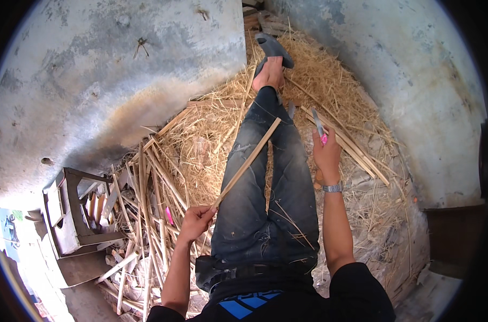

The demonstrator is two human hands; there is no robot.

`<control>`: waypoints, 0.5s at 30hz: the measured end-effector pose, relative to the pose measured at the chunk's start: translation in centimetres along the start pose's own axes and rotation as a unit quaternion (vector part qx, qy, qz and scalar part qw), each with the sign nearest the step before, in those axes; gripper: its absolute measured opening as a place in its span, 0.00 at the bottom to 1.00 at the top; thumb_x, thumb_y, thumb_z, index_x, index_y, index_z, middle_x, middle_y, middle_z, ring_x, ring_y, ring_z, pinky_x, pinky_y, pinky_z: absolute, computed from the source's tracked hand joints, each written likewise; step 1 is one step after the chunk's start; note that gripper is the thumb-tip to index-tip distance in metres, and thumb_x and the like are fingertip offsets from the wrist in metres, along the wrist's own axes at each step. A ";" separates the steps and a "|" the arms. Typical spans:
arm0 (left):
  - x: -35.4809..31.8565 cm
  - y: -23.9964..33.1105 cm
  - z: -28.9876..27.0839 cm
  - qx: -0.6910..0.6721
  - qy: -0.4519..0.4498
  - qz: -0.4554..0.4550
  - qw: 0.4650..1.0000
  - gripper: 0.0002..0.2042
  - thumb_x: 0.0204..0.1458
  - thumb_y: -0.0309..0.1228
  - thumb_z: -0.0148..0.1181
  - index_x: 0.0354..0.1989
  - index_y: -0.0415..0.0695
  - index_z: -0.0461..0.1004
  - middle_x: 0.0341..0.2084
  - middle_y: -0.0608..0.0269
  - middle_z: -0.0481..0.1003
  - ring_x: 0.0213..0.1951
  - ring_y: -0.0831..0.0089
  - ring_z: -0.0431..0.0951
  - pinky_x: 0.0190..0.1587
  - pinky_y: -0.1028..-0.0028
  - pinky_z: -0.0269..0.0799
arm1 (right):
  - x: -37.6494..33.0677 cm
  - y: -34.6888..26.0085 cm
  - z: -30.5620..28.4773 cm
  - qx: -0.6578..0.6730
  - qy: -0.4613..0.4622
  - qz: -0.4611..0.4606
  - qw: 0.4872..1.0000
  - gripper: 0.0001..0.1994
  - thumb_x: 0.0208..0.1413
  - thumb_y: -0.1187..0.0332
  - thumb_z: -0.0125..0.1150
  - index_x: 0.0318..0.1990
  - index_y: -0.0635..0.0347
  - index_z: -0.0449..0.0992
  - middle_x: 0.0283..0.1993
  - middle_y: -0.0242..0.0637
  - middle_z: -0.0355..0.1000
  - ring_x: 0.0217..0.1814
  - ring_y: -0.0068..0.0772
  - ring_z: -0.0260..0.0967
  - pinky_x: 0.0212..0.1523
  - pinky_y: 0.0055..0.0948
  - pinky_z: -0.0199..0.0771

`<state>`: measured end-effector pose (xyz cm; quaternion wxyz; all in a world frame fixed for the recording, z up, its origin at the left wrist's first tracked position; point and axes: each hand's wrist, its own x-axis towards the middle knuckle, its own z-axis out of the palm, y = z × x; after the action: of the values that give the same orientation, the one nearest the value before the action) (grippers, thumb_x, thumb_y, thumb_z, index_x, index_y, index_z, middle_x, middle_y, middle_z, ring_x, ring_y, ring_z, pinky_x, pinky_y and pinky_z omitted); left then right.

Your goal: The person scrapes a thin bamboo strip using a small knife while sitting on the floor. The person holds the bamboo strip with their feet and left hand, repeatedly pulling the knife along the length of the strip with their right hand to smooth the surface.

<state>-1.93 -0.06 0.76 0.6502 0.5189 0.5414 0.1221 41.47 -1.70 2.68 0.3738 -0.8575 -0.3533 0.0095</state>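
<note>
My left hand [196, 222] pinches the near end of a flat bamboo strip [248, 161], which slants up and to the right across my legs. A knife [317, 124] with a pink part at its handle is in my closed right hand [327, 155], blade pointing away from me. The blade stands apart from the strip. Beyond and beside the right hand, several longer bamboo strips [356, 152] lie on the shavings. Thin slivers [292, 222] rest on my jeans [244, 220].
Pale shavings [330, 70] cover the floor around my feet. A heap of bamboo sticks [152, 214] lies at the left, next to a worn box-like frame [74, 214]. Stained walls rise left [120, 64] and right [416, 86]. One dark slipper [276, 49] is at the far end.
</note>
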 end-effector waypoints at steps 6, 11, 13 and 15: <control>0.4 -1.0 0.2 0.037 0.028 0.023 0.999 0.14 0.66 0.38 0.66 0.42 0.37 0.86 0.18 0.72 0.73 0.18 0.85 0.67 0.21 0.78 0.59 | -1.9 -2.3 4.1 0.096 -0.162 -0.049 0.981 0.24 0.73 0.51 0.51 0.37 0.64 0.81 0.32 0.58 0.77 0.36 0.65 0.76 0.37 0.53 0.72; -0.2 0.5 1.0 0.110 0.074 0.059 0.989 0.13 0.64 0.36 0.67 0.42 0.35 0.86 0.18 0.67 0.78 0.20 0.83 0.70 0.24 0.74 0.66 | -2.6 -2.5 7.9 0.103 -0.174 -0.015 0.979 0.25 0.73 0.50 0.50 0.35 0.66 0.80 0.29 0.60 0.75 0.35 0.69 0.74 0.35 0.55 0.71; -0.3 0.5 1.2 0.136 0.090 0.091 0.982 0.13 0.63 0.35 0.68 0.42 0.35 0.86 0.17 0.64 0.78 0.20 0.82 0.71 0.24 0.72 0.67 | -3.8 -3.2 8.9 0.110 -0.185 -0.013 0.976 0.25 0.73 0.51 0.50 0.36 0.65 0.80 0.29 0.60 0.76 0.36 0.70 0.75 0.35 0.57 0.72; -0.2 0.1 1.4 0.174 0.112 0.137 0.969 0.12 0.63 0.35 0.67 0.39 0.35 0.85 0.16 0.63 0.76 0.19 0.81 0.71 0.23 0.72 0.67 | -5.7 -3.7 10.0 0.116 -0.209 -0.012 0.971 0.25 0.74 0.51 0.49 0.36 0.65 0.81 0.30 0.60 0.76 0.37 0.70 0.75 0.36 0.59 0.72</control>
<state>-0.79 -0.98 0.76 0.4627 0.6761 0.5471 0.1714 32.18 2.89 -3.54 0.3890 -0.7827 -0.4306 0.2249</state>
